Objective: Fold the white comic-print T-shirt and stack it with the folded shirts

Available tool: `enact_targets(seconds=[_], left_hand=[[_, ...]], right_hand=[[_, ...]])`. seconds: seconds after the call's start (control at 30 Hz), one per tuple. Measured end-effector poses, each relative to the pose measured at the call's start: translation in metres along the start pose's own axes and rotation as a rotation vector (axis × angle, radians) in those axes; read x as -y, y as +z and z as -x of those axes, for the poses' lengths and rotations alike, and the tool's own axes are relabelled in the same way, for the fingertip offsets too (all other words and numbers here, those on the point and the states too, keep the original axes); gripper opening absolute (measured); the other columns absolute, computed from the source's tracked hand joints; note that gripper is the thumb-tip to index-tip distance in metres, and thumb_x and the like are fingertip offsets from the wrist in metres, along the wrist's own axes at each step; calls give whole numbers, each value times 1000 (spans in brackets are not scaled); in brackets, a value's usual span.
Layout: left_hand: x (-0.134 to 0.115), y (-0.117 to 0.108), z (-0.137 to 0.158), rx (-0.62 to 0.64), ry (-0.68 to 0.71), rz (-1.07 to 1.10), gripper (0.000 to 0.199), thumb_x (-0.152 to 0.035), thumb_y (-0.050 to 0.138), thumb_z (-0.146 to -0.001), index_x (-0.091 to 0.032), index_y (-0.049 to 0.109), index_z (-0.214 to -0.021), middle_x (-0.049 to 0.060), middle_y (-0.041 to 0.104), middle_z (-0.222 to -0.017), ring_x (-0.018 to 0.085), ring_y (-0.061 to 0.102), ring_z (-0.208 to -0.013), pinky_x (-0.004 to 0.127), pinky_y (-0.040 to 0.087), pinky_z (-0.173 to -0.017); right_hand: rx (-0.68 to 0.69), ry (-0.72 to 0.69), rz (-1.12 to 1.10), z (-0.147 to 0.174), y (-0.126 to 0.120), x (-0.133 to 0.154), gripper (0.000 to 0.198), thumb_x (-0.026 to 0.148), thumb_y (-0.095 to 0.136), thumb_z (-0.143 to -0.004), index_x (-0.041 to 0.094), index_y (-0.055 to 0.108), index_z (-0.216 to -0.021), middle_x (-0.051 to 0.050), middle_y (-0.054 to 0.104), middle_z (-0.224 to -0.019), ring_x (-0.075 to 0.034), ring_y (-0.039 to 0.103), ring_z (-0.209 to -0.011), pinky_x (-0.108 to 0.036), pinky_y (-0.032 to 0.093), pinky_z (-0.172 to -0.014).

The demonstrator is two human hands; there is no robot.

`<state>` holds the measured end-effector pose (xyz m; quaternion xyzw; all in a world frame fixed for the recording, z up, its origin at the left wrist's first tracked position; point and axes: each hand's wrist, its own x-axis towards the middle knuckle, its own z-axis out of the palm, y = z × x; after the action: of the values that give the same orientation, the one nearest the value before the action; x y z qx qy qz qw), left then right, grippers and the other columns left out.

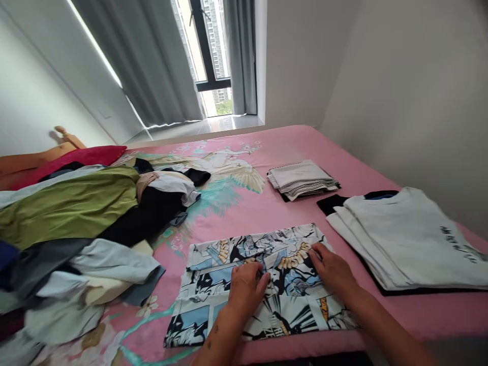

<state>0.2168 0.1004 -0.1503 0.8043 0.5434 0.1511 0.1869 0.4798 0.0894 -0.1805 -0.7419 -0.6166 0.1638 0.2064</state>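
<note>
A small room with pale walls, grey curtains (152, 61) and a tall window (208, 51) holds a bed covered by a pink printed sheet (290, 147), seen from the head camera. Near the bed's front edge, about midway along it, lies a comic-print fabric garment in blue, black and white (213, 274), spread flat and partly folded. The left hand (246, 290) rests palm down on the middle of this garment, fingers curled and pressing the cloth, holding nothing lifted. The right hand (331, 269) lies flat and open on the garment's right part, fingertips touching the upper fold. Along the bed's left edge sprawls a loose heap of unfolded clothes (76, 229), with olive green, black, pale blue and red pieces among them. Toward the right edge sits a stack of folded white T-shirts (412, 239) over a black one, and beyond it, nearer the far edge, a smaller pile of folded grey and white cloths (301, 179).
</note>
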Motion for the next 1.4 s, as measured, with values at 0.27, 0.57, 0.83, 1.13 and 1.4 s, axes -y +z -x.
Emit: enact_targets(seconds=[0.27,0.57,0.83,1.13,1.4], left_hand=[[108,-77,80,23,-97,-234,19,-24,41,-87,-23,60,-88,4,62,-92,21,54,-91,41,31,-86],[146,-92,103,26,-192,-220,16,-21,49,-76,-23,59,-88,4,59,-92,22,52,-91,37,34,-83],[149,-98,101,50,-283,66,12,-20,48,-72,-21,56,-81,-1,60,-77,17,53,-74,28,37,-69],[160,-94,106,23,-430,445,24,-42,48,-80,-20,54,-74,-4,51,-64,13,49,-61,23,38,-57],[158,-84,94,-51,-408,293,22,-39,47,-81,-20,59,-80,-2,61,-73,16,56,-71,24,41,-64]], right_hand=[[-233,-457,209,-8,6,12,31,37,39,-89,22,53,-113,-7,60,-112,-24,51,-106,-40,37,-91],[-69,-647,305,-32,21,18,18,26,50,-77,24,59,-93,-4,62,-93,-23,55,-92,-42,37,-88],[-14,-674,186,-22,2,23,8,21,51,-70,23,50,-78,1,59,-73,-18,56,-72,-46,33,-97],[16,-451,-29,-14,-18,12,19,34,49,-82,25,52,-98,-4,63,-90,-18,61,-78,-29,49,-66],[-61,-469,107,-42,-7,30,22,33,41,-86,24,54,-101,-4,64,-101,-18,62,-84,-29,49,-65]])
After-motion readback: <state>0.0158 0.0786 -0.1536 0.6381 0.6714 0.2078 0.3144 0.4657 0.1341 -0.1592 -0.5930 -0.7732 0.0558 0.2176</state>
